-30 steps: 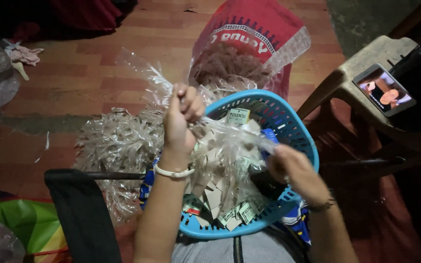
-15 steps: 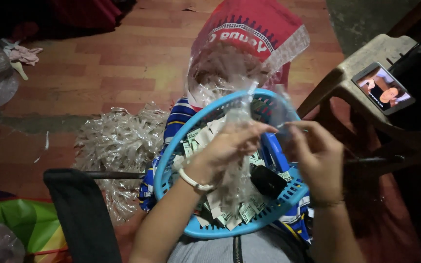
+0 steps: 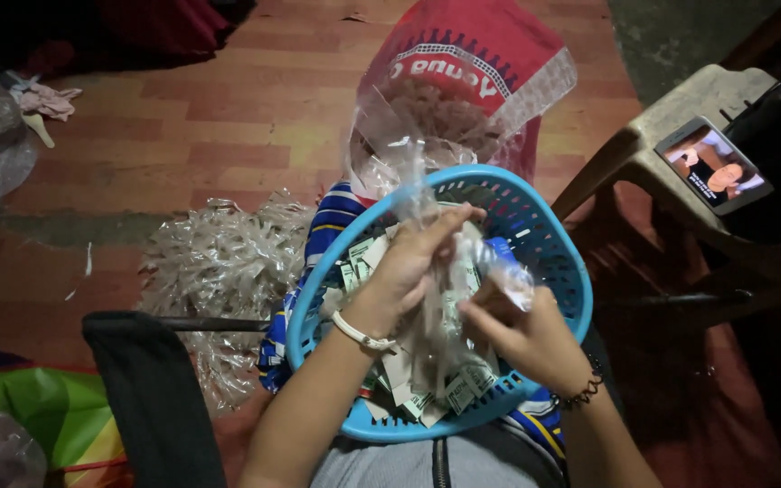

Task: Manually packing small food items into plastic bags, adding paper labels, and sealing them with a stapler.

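A round blue plastic basket (image 3: 549, 244) rests on my lap, filled with small paper labels (image 3: 449, 389) and clear plastic wrappers. My left hand (image 3: 409, 267), with a white band on the wrist, pinches a clear plastic wrapper (image 3: 413, 176) that stands up over the basket. My right hand (image 3: 522, 330), with a dark bead bracelet, grips the lower part of the same crinkled wrapper near the basket's middle. Both hands are close together above the basket.
A heap of clear plastic wrappers (image 3: 219, 271) lies on the red tiled floor to the left. A red sack (image 3: 467, 63) with more wrappers stands behind the basket. A phone (image 3: 714, 164) with a lit screen lies on a plastic chair (image 3: 671, 113) at right. A dark chair back (image 3: 151, 398) is at lower left.
My left hand came back from the wrapper heap on the left to the basket. Both hands now hold one wrapper together over the basket.
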